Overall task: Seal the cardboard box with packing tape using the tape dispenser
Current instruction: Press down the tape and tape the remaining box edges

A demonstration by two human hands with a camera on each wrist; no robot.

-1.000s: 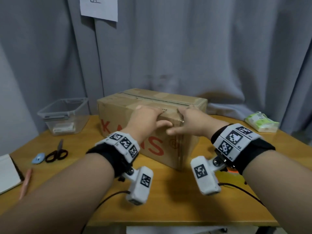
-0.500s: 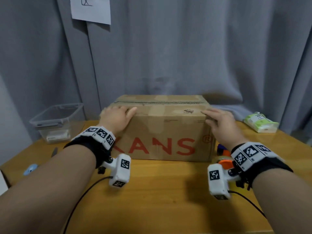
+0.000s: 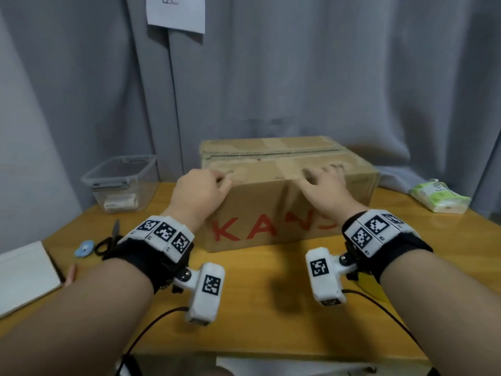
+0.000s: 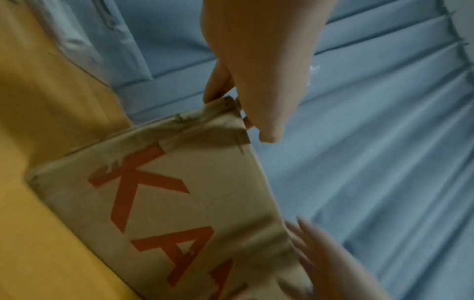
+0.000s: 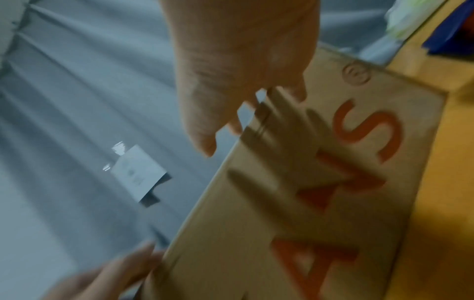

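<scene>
A brown cardboard box [image 3: 271, 207] with red letters stands on the wooden table [image 3: 271, 308], its front towards me and its top flaps down along a rough seam [image 3: 271, 154]. My left hand [image 3: 222, 180] grips the box's upper left front corner, thumb and fingers curled round it [image 4: 231, 105]. My right hand [image 3: 325, 177] lies over the top front edge right of the middle, fingers fairly straight and blurred [image 5: 243, 113]. A blue and orange object [image 5: 451, 30], possibly the tape dispenser, shows past the box's right end only in the right wrist view.
A clear plastic container [image 3: 122, 183] stands at the left rear. Scissors [image 3: 108, 240], a small blue object [image 3: 84, 248], a pencil [image 3: 71, 274] and a notebook [image 3: 24, 275] lie at the left. A green-white tissue pack [image 3: 439, 198] lies at the right rear. A grey curtain [image 3: 298, 77] hangs close behind.
The box has been turned from corner-on to front-on. My right hand slid from the right end towards the middle of the top edge. My left hand stayed at the left corner.
</scene>
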